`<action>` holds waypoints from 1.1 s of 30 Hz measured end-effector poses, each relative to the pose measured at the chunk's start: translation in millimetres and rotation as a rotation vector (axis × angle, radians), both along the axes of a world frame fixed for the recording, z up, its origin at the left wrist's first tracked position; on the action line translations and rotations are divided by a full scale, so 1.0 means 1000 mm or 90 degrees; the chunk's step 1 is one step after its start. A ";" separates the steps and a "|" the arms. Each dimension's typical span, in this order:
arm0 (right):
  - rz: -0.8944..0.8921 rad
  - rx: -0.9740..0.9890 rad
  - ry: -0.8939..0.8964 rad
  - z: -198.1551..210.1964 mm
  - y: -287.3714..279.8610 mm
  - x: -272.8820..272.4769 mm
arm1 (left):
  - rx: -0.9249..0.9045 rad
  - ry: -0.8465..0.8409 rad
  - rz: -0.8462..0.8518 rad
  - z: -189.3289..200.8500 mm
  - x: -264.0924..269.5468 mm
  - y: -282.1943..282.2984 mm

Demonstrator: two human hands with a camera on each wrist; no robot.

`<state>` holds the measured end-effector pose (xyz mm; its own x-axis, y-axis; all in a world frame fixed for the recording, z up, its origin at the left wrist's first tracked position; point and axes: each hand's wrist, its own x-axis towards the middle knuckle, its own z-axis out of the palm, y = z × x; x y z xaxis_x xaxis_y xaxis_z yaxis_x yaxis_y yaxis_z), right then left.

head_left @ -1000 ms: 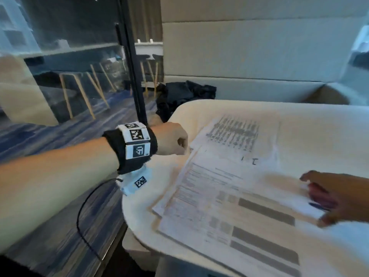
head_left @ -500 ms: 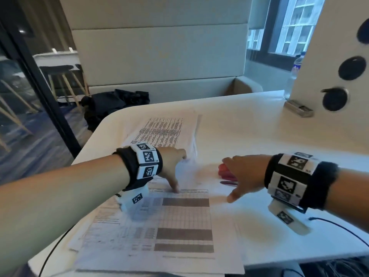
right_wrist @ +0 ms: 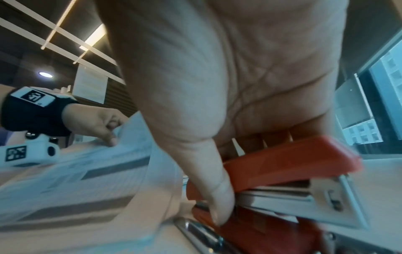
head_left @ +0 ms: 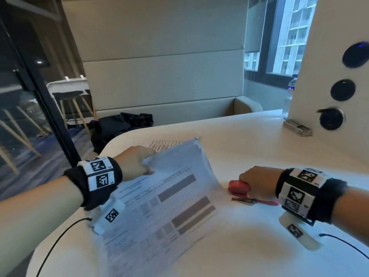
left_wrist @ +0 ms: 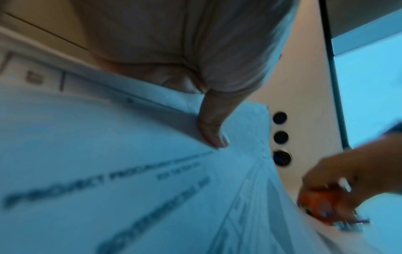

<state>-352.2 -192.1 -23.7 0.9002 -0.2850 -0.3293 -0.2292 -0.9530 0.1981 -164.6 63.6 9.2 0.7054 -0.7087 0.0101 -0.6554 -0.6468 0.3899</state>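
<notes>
Head view; 12 o'clock is straight away from you.

Your left hand point(head_left: 137, 162) pinches the sheaf of printed sheets point(head_left: 169, 204) at its 10 o'clock corner. Your thumb point(left_wrist: 214, 134) lies on the top page and the other fingers curl round the edge. The sheaf bows upward off the white table point(head_left: 249, 152). Its 12 o'clock edge is raised with the pages fanned slightly, and the near end runs low toward 6 o'clock. The top page is a form with tables and dark bars, too blurred to read.

Your right hand point(head_left: 257, 182) is at 3 o'clock of the sheaf, just beside its edge. The fingers curl over the top of the red stapler point(head_left: 238, 187), with your thumb point(right_wrist: 217, 197) down its side. In the right wrist view, the upper arm and metal magazine stand apart from the red base at the front end. I cannot tell whether the stapler rests on the table or is lifted.

A slim metal-and-red item point(head_left: 253, 201) lies on the table just at 6 o'clock of the stapler; what it is remains unclear.

A second printed stack point(head_left: 165, 143) lies flat at 12 o'clock of the sheaf, mostly hidden behind it. A small metal box point(head_left: 297, 127) sits at 2 o'clock, against the white panel with round black sockets point(head_left: 342, 89). A black bundle point(head_left: 121, 126) lies on the bench at 11 o'clock, beyond the table.
</notes>
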 end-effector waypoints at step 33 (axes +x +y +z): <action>0.007 0.937 -0.817 0.070 0.054 0.004 | -0.769 0.229 -0.020 0.021 -0.052 -0.008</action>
